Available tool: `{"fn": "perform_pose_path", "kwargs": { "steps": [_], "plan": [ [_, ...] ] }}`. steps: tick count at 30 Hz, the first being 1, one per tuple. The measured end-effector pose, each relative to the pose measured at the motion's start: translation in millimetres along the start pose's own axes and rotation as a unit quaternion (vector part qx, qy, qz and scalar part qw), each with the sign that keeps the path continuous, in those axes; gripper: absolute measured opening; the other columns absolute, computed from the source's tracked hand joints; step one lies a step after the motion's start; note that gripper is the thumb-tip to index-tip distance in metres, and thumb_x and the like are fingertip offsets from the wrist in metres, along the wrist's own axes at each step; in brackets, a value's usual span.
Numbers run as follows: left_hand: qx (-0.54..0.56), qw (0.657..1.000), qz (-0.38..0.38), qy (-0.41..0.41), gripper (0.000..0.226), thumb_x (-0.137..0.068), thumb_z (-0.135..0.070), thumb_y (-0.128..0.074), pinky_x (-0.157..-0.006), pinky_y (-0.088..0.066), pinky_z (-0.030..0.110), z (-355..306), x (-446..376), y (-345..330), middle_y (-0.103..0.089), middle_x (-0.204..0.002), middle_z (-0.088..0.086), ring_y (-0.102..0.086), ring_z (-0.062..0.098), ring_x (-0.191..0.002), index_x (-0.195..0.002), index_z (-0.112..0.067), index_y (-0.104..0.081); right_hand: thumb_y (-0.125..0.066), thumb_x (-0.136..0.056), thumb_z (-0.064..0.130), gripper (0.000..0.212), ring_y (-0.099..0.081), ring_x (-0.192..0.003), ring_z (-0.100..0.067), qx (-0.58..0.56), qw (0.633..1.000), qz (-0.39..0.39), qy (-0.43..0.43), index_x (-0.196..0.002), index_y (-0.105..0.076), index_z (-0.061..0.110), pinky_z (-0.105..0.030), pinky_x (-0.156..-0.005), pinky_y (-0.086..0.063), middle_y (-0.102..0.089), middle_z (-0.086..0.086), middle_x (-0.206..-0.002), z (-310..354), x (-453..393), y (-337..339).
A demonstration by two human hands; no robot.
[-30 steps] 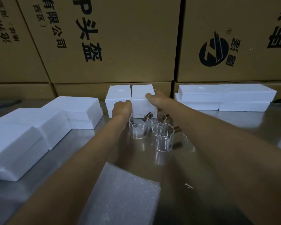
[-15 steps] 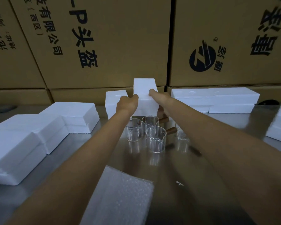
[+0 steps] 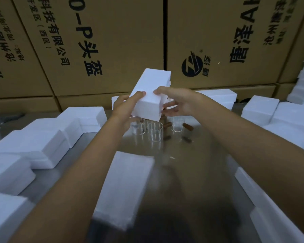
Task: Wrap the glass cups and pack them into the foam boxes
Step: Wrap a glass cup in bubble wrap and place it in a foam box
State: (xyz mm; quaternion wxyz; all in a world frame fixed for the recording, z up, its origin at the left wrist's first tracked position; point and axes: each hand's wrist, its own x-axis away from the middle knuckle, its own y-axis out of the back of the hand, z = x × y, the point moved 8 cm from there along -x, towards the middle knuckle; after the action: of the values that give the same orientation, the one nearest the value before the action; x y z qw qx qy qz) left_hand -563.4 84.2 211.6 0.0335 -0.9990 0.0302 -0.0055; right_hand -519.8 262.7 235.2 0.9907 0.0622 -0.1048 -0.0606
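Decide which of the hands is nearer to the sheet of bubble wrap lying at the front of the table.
Left. The left hand grips the raised foam box almost straight above the bubble wrap; the right hand holds the box's other side, farther right.

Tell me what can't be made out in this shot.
- Glass cups, head view: the count is unclear, since the lifted foam box and left hand cover some.
- Foam box: opening faces away, inside hidden.
- Bubble wrap: blurred.
- Right hand: fingers partly behind the box.
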Motion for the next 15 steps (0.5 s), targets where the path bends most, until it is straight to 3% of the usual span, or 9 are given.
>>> {"fn": "perform_pose_path", "kwargs": {
  "steps": [3,6,9,13,15],
  "plan": [
    [-0.013,0.996,0.079,0.045,0.055,-0.076,-0.04,-0.083,-0.085,-0.061,0.049,11.2,43.1,12.0,-0.06,-0.125,0.004,-0.064,0.026,-0.11,-0.124,-0.02,-0.063,-0.076,-0.08,0.045,0.041,-0.061,-0.106,-0.025,0.03,0.999,-0.043,0.015,-0.109,-0.059,0.023,-0.036,-0.086,-0.058,-0.058,-0.007,-0.116,-9.7,46.2,25.1],
    [-0.001,0.98,0.167,0.105,0.055,-0.068,-0.035,-0.09,-0.082,-0.06,0.053,35.3,90.2,19.9,-0.062,-0.128,0.009,-0.065,0.029,-0.114,-0.118,-0.023,-0.071,-0.077,-0.078,0.05,0.063,-0.061,-0.108,-0.025,0.103,0.993,-0.051,-0.014,-0.127,-0.053,0.018,-0.035,-0.085,-0.055,-0.056,-0.009,-0.125,-31.5,89.7,45.2],
    [-0.024,0.967,0.209,0.14,0.042,-0.064,-0.034,-0.09,-0.079,-0.061,0.046,61.4,128.3,26.9,-0.066,-0.125,0.012,-0.07,0.026,-0.107,-0.104,-0.023,-0.08,-0.074,-0.077,0.059,0.07,-0.061,-0.104,-0.021,0.232,0.97,0.006,-0.066,-0.131,-0.055,0.02,-0.034,-0.085,-0.057,-0.058,-0.003,-0.122,-65.4,132.8,48.2],
    [-0.059,0.932,0.303,0.189,0.038,-0.065,-0.037,-0.086,-0.065,-0.057,0.033,94.0,174.6,20.7,-0.065,-0.081,0.003,-0.063,0.015,-0.071,-0.097,-0.018,-0.08,-0.074,-0.079,0.056,0.059,-0.067,-0.08,-0.016,0.306,0.945,0.065,-0.094,-0.12,-0.068,0.015,-0.029,-0.076,-0.057,-0.07,0.0,-0.093,-97.9,177.4,43.4],
    [-0.078,0.923,0.324,0.193,0.032,-0.07,-0.037,-0.084,-0.063,-0.056,0.029,103.5,190.7,17.9,-0.067,-0.079,0.002,-0.065,0.013,-0.068,-0.096,-0.019,-0.08,-0.075,-0.075,0.06,0.074,-0.067,-0.1,-0.018,0.345,0.927,0.102,-0.102,-0.133,-0.059,0.016,-0.032,-0.091,-0.056,-0.068,-0.004,-0.113,-111.0,191.9,38.8]
  ]
}}
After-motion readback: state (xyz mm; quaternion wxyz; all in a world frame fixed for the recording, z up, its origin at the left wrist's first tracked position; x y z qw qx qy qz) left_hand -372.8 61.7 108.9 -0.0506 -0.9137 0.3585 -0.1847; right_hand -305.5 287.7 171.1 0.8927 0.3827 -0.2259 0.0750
